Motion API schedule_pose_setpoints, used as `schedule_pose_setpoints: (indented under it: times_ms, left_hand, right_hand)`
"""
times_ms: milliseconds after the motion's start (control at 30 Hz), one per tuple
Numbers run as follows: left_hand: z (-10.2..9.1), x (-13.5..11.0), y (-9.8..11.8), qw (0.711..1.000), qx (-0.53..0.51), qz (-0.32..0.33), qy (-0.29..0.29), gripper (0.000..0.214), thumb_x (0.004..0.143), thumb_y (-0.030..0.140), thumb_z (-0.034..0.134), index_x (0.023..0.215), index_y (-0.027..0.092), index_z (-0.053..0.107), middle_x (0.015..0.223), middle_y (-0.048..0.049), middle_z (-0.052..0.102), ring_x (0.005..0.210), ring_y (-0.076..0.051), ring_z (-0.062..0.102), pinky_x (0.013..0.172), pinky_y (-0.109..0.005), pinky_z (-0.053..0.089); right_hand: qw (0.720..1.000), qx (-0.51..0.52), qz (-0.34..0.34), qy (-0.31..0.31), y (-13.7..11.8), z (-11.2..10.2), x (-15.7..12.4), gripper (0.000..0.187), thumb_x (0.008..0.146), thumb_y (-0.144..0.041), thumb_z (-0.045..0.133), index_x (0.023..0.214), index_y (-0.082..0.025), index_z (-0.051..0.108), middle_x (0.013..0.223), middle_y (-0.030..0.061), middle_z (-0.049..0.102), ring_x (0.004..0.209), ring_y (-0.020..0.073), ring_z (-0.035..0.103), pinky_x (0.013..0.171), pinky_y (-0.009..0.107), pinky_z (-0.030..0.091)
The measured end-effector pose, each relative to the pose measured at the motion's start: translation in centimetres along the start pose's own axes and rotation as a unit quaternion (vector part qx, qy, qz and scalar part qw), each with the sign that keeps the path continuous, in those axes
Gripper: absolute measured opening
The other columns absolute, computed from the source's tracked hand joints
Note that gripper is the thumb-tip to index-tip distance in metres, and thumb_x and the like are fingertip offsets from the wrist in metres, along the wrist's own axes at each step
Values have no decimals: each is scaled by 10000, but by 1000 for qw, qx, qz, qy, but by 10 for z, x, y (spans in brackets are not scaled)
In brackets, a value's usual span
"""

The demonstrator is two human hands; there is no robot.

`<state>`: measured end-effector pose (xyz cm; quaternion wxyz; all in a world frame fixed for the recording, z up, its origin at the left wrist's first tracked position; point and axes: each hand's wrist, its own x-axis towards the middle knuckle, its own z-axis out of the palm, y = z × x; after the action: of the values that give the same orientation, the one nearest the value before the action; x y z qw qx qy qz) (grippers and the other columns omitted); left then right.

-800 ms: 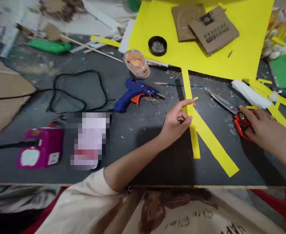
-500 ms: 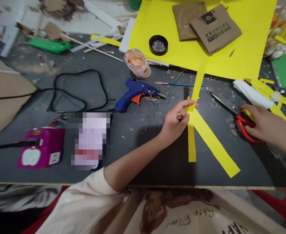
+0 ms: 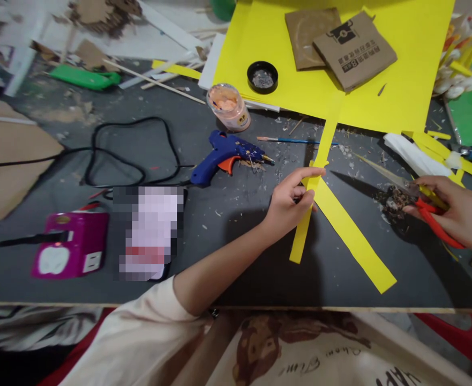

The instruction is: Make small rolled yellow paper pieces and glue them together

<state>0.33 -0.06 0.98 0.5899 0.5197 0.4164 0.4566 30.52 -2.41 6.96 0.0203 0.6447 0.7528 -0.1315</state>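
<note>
My left hand (image 3: 292,197) pinches a yellow paper strip (image 3: 302,236) between thumb and fingers, above the dark table. The strip's lower end hangs down to the left. A wider yellow strip (image 3: 356,238) lies slanting down to the right beside it. Another narrow yellow strip (image 3: 327,139) runs up from the hand to the large yellow sheet (image 3: 300,96). My right hand (image 3: 455,209) grips red-handled scissors (image 3: 434,217), lifted off the table. Their blades point up and left toward the strips, slightly blurred, and cast a dark shadow below.
A blue glue gun (image 3: 230,155) with a black cord, an open jar (image 3: 228,107), its black lid (image 3: 262,76) and a paintbrush (image 3: 296,140) lie ahead. Left are a phone (image 3: 153,230) and a magenta box (image 3: 70,244). Brown packets (image 3: 355,52) rest on the yellow sheet.
My right hand has raised the scissors off the table and tilted them, shifting a little to the right. In my left hand, the pinched strip's lower end has swung left.
</note>
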Motion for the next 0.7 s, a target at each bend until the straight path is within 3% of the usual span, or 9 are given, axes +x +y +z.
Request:
schedule_pose_setpoints:
  times_ms: [100, 300, 567, 700]
  left_hand:
    - [0, 2, -1, 1000, -19, -20, 5, 308, 780, 86, 467, 1055, 174, 574, 1188, -58, 605, 484, -6, 598, 511, -137, 535]
    - [1, 3, -3, 999, -6, -43, 25, 274, 780, 74, 461, 1007, 176, 576, 1187, -48, 598, 492, -6, 610, 519, -126, 533]
    - [1, 2, -1, 999, -4, -36, 5, 274, 788, 97, 481, 1041, 170, 558, 1209, -62, 577, 528, -10, 628, 546, -120, 542]
    - [-1, 0, -2, 1000, -1, -13, -14, 303, 792, 91, 477, 1073, 177, 554, 1230, -71, 560, 555, -15, 635, 571, -127, 553]
  right_hand:
    - [999, -10, -29, -10, -3, 2, -1, 507, 788, -588, 497, 1132, -215, 499, 1099, 121, 623, 935, 271, 639, 762, 343, 499]
    - [991, -22, -55, -117, -20, 2, -1, 552, 816, -627, 421, 1194, -225, 399, 1122, 133, 584, 949, 301, 636, 697, 381, 522]
    - [988, -14, -76, -131, -30, 5, 2, 564, 777, -707, 407, 1164, -297, 423, 1146, 88, 610, 863, 300, 679, 654, 408, 552]
    - [988, -35, -103, -109, -37, 4, 6, 589, 782, -713, 381, 1158, -268, 466, 1158, 117, 618, 844, 318, 686, 634, 427, 554]
